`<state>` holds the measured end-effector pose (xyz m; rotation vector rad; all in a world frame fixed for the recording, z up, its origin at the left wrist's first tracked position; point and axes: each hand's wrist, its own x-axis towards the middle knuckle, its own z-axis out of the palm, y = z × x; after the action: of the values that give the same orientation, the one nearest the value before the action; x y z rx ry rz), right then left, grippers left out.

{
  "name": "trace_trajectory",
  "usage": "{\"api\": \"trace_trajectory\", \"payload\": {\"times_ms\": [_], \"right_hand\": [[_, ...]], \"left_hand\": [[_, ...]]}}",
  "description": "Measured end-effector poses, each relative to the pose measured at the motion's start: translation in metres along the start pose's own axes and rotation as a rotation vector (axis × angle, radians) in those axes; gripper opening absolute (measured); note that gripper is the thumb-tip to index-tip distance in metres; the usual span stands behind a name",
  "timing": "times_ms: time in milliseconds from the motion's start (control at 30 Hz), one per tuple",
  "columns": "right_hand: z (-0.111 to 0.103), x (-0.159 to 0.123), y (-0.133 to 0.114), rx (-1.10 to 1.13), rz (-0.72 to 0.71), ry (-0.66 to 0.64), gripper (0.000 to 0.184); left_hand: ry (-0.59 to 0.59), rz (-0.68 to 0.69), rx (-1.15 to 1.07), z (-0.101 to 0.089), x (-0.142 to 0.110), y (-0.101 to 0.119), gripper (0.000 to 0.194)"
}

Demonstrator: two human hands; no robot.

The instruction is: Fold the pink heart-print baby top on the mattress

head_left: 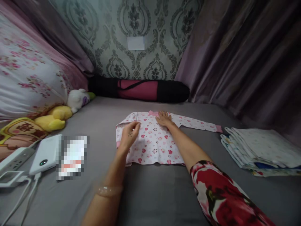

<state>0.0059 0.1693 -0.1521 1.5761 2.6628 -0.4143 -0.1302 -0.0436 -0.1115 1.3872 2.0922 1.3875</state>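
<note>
A child's long-sleeved shirt (pixel 155 141), white with pink hearts and a pink collar, lies spread on the grey bed sheet (pixel 150 194). My right hand (pixel 165 120) rests flat on its upper part beside the collar, fingers spread. Over the shirt's left side is my left hand (pixel 130 134), thumb and fingers curled together in a pinch; whether cloth is between them is hidden. The right sleeve reaches straight out to its pink cuff (pixel 219 128). On the left, the sleeve bends down, its cuff (pixel 118 144) beside my left wrist.
Folded cloths (pixel 265 147) are stacked at right. Left lie a white power bank (pixel 45 153), a power strip (pixel 17 160), cables, a blurred-out item (pixel 72 158), a yellow plush toy (pixel 54 119) and a white one (pixel 76 99). A black and maroon bag (pixel 137 90) lies along the wall.
</note>
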Motion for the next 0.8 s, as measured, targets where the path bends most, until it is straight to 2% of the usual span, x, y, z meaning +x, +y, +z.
{"api": "trace_trajectory", "payload": {"times_ms": [67, 100, 200, 300, 433, 633, 800], "right_hand": [[-0.003, -0.002, -0.011, -0.007, -0.019, 0.062, 0.061], [-0.003, -0.004, -0.02, -0.008, -0.05, 0.106, 0.059], [0.004, -0.006, -0.052, 0.023, -0.184, 0.135, 0.056], [0.014, -0.004, -0.085, 0.041, -0.256, 0.067, 0.058], [0.024, 0.005, -0.111, 0.043, -0.217, 0.031, 0.058], [0.036, 0.009, -0.119, 0.031, -0.184, 0.069, 0.058], [0.043, 0.004, -0.119, -0.007, -0.185, 0.157, 0.058]], "left_hand": [[0.175, -0.141, 0.125, -0.014, 0.009, -0.023, 0.031], [0.218, -0.215, 0.19, -0.019, 0.012, -0.034, 0.032], [0.243, -0.4, 0.354, -0.03, 0.015, -0.059, 0.034], [0.208, -0.48, 0.455, -0.035, 0.014, -0.07, 0.037], [0.122, -0.534, 0.528, -0.04, 0.011, -0.073, 0.034], [-0.023, -0.577, 0.495, -0.052, 0.013, -0.062, 0.028], [-0.142, -0.596, 0.456, -0.058, 0.012, -0.055, 0.034]]}}
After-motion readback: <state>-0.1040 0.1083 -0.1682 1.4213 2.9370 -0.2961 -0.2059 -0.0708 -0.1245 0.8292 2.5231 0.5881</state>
